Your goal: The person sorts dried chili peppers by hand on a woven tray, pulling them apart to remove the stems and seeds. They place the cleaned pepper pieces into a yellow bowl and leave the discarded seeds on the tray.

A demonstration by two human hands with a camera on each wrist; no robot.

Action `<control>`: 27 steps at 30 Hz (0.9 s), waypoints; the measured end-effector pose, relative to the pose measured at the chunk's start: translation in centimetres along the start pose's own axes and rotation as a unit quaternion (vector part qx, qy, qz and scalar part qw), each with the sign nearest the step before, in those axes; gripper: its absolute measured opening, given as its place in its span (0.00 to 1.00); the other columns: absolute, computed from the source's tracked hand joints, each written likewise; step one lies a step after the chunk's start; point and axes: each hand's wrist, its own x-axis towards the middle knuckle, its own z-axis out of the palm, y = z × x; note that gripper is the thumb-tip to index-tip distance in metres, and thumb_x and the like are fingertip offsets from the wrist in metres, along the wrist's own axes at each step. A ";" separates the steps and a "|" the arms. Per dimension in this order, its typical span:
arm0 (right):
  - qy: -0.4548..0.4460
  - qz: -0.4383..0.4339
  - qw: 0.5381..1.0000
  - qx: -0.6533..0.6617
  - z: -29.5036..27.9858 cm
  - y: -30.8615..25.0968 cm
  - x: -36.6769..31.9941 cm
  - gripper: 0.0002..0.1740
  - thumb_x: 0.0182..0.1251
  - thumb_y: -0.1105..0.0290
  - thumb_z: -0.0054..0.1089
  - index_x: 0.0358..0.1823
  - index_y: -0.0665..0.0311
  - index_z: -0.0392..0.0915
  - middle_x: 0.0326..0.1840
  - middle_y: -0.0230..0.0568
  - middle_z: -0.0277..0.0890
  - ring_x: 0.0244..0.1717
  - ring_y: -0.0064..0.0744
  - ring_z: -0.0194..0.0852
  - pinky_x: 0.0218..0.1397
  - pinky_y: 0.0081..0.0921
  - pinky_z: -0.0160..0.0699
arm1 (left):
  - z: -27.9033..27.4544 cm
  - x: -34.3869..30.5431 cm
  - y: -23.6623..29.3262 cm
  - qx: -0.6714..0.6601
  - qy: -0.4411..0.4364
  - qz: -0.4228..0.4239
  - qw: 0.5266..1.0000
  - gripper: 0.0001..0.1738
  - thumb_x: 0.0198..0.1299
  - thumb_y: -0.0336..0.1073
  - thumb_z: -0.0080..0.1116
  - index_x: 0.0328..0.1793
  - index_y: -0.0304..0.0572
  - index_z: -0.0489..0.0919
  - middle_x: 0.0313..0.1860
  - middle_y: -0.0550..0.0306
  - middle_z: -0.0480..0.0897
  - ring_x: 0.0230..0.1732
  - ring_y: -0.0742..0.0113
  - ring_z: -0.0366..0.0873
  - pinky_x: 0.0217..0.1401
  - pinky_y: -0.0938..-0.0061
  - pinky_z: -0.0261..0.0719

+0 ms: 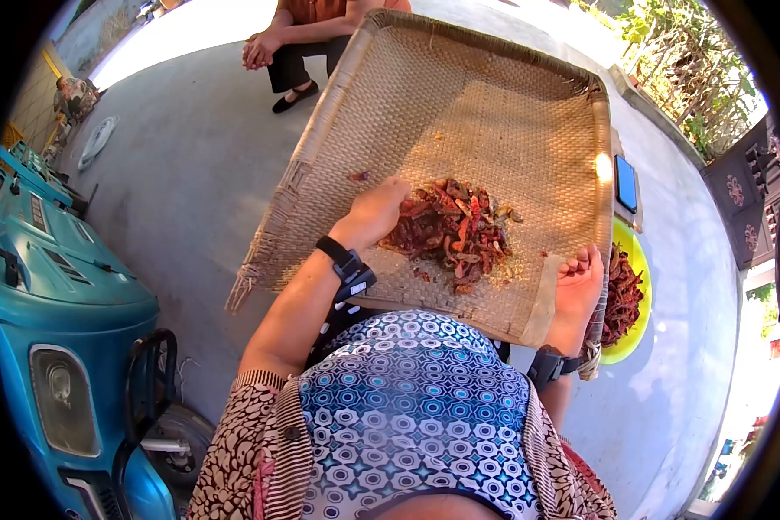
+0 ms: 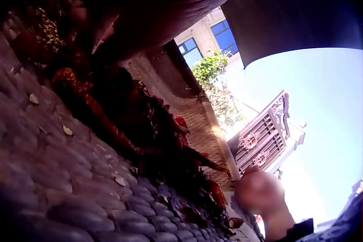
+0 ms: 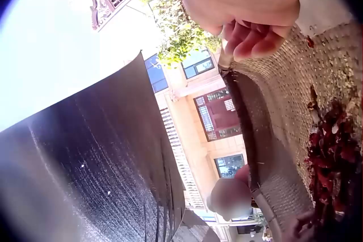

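A sunlit concrete yard (image 1: 191, 173) lies under a woven tray (image 1: 459, 95) tilted on the person's lap. The right hand (image 1: 581, 282) curls its fingers over the tray's near right rim, probably to steady it. The left hand (image 1: 374, 212) reaches into the dried chillies (image 1: 455, 230) heaped near the tray's middle. Whether its fingers pinch any cannot be told. A yellow plate (image 1: 637, 251) of chillies sits right.

Rough woven bamboo tray (image 1: 494, 113), wrinkled matt dried chillies (image 1: 451, 230), glossy plastic plate (image 1: 637, 260)
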 end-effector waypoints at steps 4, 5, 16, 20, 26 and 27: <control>-0.029 0.013 0.994 -0.106 3.2 2.0 -1.8 0.10 0.75 0.65 0.54 0.54 0.58 0.75 0.36 0.29 0.76 0.31 0.22 0.71 0.34 0.21 0.73 | 0.0 -0.3 -0.5 -0.046 0.033 -0.028 0.998 0.19 0.59 0.26 0.54 0.58 0.41 0.75 0.51 0.47 0.77 0.52 0.49 0.78 0.54 0.59 0.76; -0.039 0.005 0.989 -0.146 3.9 2.5 -2.2 0.10 0.75 0.66 0.54 0.54 0.58 0.75 0.36 0.29 0.77 0.31 0.21 0.71 0.34 0.21 0.72 | 0.2 -0.5 -0.6 -0.073 0.054 -0.027 0.996 0.18 0.58 0.27 0.55 0.56 0.41 0.76 0.50 0.47 0.77 0.51 0.50 0.78 0.53 0.60 0.76; -0.297 0.069 0.865 -0.397 9.6 5.8 -5.2 0.13 0.73 0.66 0.58 0.53 0.64 0.74 0.33 0.30 0.77 0.29 0.15 0.71 0.32 0.15 0.70 | -1.6 -2.3 4.2 -0.364 -0.058 0.028 0.929 0.17 0.55 0.28 0.61 0.52 0.35 0.77 0.44 0.54 0.80 0.43 0.67 0.78 0.46 0.71 0.79; -0.348 0.051 0.805 -0.477 9.2 6.9 -5.1 0.17 0.71 0.62 0.62 0.54 0.65 0.74 0.32 0.27 0.76 0.30 0.15 0.70 0.31 0.17 0.68 | -1.5 -2.5 5.1 -0.438 -0.131 0.018 0.889 0.18 0.57 0.28 0.62 0.54 0.36 0.75 0.42 0.57 0.81 0.43 0.71 0.78 0.42 0.74 0.79; -0.339 0.100 0.835 -0.423 9.6 6.9 -5.9 0.12 0.74 0.64 0.59 0.50 0.63 0.75 0.33 0.28 0.77 0.32 0.15 0.74 0.32 0.17 0.73 | -1.0 -2.4 4.8 -0.442 -0.165 0.045 0.881 0.18 0.62 0.27 0.63 0.57 0.37 0.72 0.45 0.57 0.79 0.40 0.72 0.79 0.37 0.76 0.81; -0.337 0.106 0.842 -0.407 9.4 6.9 -5.8 0.11 0.74 0.64 0.58 0.49 0.63 0.75 0.33 0.28 0.77 0.32 0.15 0.75 0.32 0.17 0.73 | -1.1 -2.4 4.9 -0.460 -0.176 0.026 0.870 0.17 0.63 0.28 0.63 0.57 0.37 0.72 0.44 0.57 0.79 0.39 0.72 0.79 0.37 0.76 0.81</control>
